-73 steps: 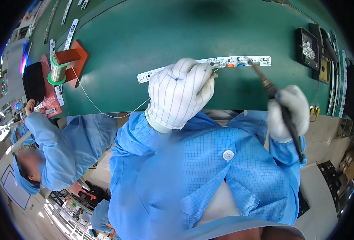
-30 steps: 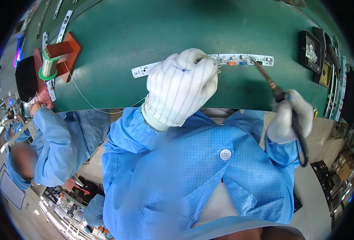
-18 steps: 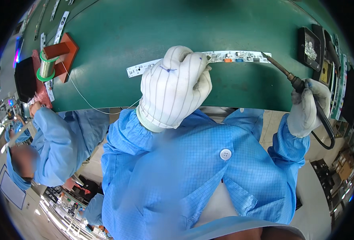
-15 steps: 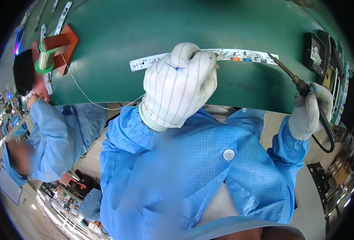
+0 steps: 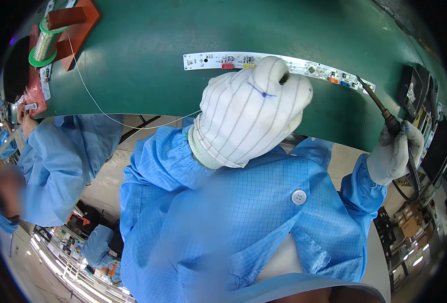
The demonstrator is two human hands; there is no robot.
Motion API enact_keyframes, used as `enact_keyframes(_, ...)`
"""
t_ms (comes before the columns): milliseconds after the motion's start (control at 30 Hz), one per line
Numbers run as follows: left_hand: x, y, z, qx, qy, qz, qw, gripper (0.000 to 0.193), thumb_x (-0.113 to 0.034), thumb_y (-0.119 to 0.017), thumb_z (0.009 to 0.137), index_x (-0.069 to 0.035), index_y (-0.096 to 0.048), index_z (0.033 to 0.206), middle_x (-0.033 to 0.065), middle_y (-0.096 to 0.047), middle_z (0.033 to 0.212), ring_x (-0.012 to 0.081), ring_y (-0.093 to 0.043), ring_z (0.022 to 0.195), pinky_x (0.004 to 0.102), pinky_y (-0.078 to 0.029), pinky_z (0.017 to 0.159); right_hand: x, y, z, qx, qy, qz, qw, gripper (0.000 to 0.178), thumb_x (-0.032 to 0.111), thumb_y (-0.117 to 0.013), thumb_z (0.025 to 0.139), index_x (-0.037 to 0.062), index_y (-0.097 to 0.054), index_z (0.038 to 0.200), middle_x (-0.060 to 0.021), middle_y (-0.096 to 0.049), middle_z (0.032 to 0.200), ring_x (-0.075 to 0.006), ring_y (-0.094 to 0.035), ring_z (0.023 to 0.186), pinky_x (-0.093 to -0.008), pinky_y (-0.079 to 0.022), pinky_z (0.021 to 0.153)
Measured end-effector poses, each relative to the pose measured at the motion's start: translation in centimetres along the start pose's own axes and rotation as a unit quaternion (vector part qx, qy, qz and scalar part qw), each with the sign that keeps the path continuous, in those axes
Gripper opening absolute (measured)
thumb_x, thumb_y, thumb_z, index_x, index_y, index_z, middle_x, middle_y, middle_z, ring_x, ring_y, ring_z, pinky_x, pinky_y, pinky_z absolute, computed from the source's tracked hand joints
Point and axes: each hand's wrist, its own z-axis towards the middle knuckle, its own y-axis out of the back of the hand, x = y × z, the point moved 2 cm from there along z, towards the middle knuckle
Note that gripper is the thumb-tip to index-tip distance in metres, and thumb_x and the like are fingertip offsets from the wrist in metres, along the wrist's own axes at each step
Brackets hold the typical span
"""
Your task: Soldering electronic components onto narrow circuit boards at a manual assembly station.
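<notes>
A long, slightly curved white circuit board (image 5: 218, 59) lies on the green table, carrying red, yellow, orange and blue connectors. My left hand (image 5: 254, 111), in a white striped glove, is closed over the board's middle and hides part of its near edge. Thin solder wire (image 5: 94, 103) runs from a green-rimmed spool (image 5: 45, 48) to this glove's wrist side; the fingertips and the wire's end are hidden. Gloved too, my right hand (image 5: 392, 154) grips a soldering iron (image 5: 380, 103). Its tip points at the board's right end; whether they touch I cannot tell.
The spool hangs on a reddish-brown stand (image 5: 84, 30). A black tray (image 5: 410, 93) with small metallic parts stands at the right, beside more strips. A co-worker in a blue smock (image 5: 57, 171) sits at the left, near pink wrapping (image 5: 34, 93). The iron's black cord (image 5: 414, 174) loops below my right hand.
The whole view has shifted. My left hand has moved right along the board, uncovering the red and yellow connectors. The iron's tip sits slightly farther in from the board's right end.
</notes>
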Motion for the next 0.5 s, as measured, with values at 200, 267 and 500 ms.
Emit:
enact_keyframes(200,-0.8,-0.8,0.3,-0.089,-0.047,0.058,0.993,0.027,-0.012,-0.074,0.063,-0.016,-0.062,0.088,-0.0016,-0.059,0.097,0.0178,-0.057,0.082,0.0301,-0.047,0.069,0.1,-1.3,-3.6,0.09,0.07,0.041,0.993,0.014,0.003,-0.055,0.088,-0.0071,-0.061,0.095,-0.0174,-0.061,0.074,-0.0176,-0.058,0.055,-0.0251,-0.042,0.044)
enact_keyframes(267,-0.6,-1.3,0.4,-0.026,-0.038,0.061,0.997,0.025,-0.015,-0.074,0.063,-0.017,-0.063,0.085,-0.0044,-0.059,0.098,0.0169,-0.055,0.079,0.03,-0.046,0.066,0.3,-2.5,-4.5,0.136,0.194,0.02,0.971,0.019,0.0,-0.052,0.088,-0.0066,-0.055,0.106,-0.0175,-0.056,0.066,-0.018,-0.054,0.053,-0.0254,-0.04,0.043)
enact_keyframes(500,-0.5,-1.7,0.6,-0.013,-0.027,0.08,0.996,0.024,-0.019,-0.074,0.064,-0.019,-0.063,0.086,-0.0056,-0.059,0.097,0.0166,-0.054,0.078,0.0296,-0.045,0.065,-0.6,-2.8,-4.6,0.199,0.282,-0.019,0.938,0.028,-0.006,-0.061,0.077,-0.0017,-0.052,0.103,-0.0147,-0.06,0.072,-0.0252,-0.062,0.057,-0.0381,-0.052,0.057)
